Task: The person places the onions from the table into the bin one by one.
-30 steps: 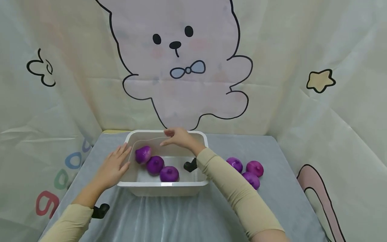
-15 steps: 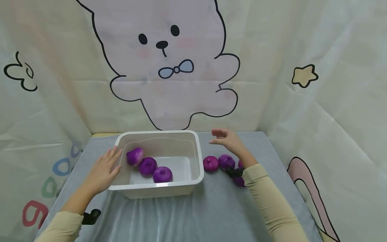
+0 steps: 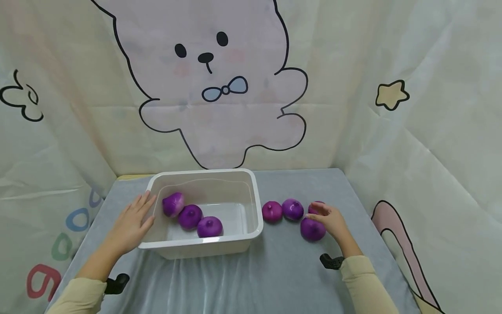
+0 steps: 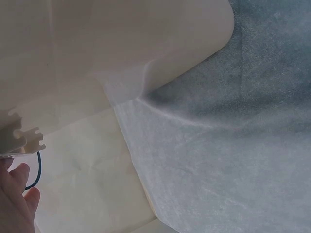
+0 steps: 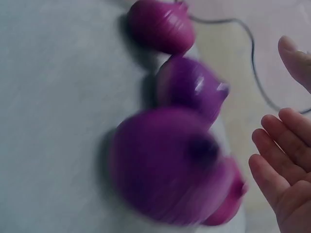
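Head view shows me the right hand (image 3: 332,223), grip released, beside four purple onions (image 3: 312,230) between the white tub (image 3: 201,250) and the right edge of the bench (image 3: 251,285); the left hand (image 3: 130,225), grip also loose, is at the tub's left rim; three more onions (image 3: 190,217) lie inside.

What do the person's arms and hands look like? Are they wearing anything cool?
The left sleeve and right sleeve are plain pale beige. A small, black, bent gadget sticks out by each wrist, one on the left and one on the right. The left hand and right hand wear no gloves.
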`<control>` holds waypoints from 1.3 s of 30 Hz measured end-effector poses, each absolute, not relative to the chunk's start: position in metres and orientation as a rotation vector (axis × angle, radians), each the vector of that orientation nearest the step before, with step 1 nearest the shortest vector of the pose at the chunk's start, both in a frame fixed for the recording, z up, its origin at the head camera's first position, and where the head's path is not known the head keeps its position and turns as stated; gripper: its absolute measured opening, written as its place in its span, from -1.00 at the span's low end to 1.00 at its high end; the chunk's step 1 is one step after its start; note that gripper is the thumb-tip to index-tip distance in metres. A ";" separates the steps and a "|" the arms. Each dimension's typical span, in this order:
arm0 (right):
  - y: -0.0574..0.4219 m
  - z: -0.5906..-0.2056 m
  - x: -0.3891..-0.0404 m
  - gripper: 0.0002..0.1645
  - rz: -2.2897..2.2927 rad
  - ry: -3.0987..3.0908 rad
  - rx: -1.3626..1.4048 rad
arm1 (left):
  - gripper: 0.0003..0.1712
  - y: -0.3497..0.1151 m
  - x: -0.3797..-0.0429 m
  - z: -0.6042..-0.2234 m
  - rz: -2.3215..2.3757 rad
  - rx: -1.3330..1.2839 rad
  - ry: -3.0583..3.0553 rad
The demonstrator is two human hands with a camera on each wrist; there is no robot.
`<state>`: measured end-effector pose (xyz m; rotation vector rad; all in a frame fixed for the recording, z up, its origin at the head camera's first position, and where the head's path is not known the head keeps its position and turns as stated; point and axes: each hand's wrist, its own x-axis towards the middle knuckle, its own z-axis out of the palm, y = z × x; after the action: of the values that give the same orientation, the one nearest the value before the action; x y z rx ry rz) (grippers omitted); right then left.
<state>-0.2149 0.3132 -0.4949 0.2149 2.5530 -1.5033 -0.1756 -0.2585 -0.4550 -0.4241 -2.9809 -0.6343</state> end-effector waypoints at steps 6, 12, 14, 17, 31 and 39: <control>0.326 -0.514 -0.204 -0.15 -1.460 2.587 0.302 | -0.32 -0.259 -0.174 -0.454 -0.637 -0.418 -2.980; 0.333 -0.532 -0.196 -0.07 -1.378 2.577 0.329 | -0.30 -0.259 -0.173 -0.456 -0.629 -0.409 -3.015; 0.334 -0.535 -0.192 -0.06 -1.350 2.580 0.316 | -0.30 -0.259 -0.173 -0.456 -0.627 -0.411 -3.019; 0.334 -0.538 -0.189 -0.02 -1.345 2.572 0.298 | -0.30 -0.258 -0.174 -0.455 -0.635 -0.412 -3.017; 0.327 -0.553 -0.188 0.14 -1.310 2.559 0.321 | -0.31 -0.257 -0.175 -0.452 -0.632 -0.407 -3.009; 0.318 -0.542 -0.192 0.12 -1.316 2.576 0.368 | -0.30 -0.257 -0.176 -0.451 -0.634 -0.395 -3.026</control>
<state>-0.1923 0.3183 -0.5421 0.3677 2.5761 -1.3165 -0.1761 -0.2569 -0.4511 -0.3948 -3.0259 -0.6341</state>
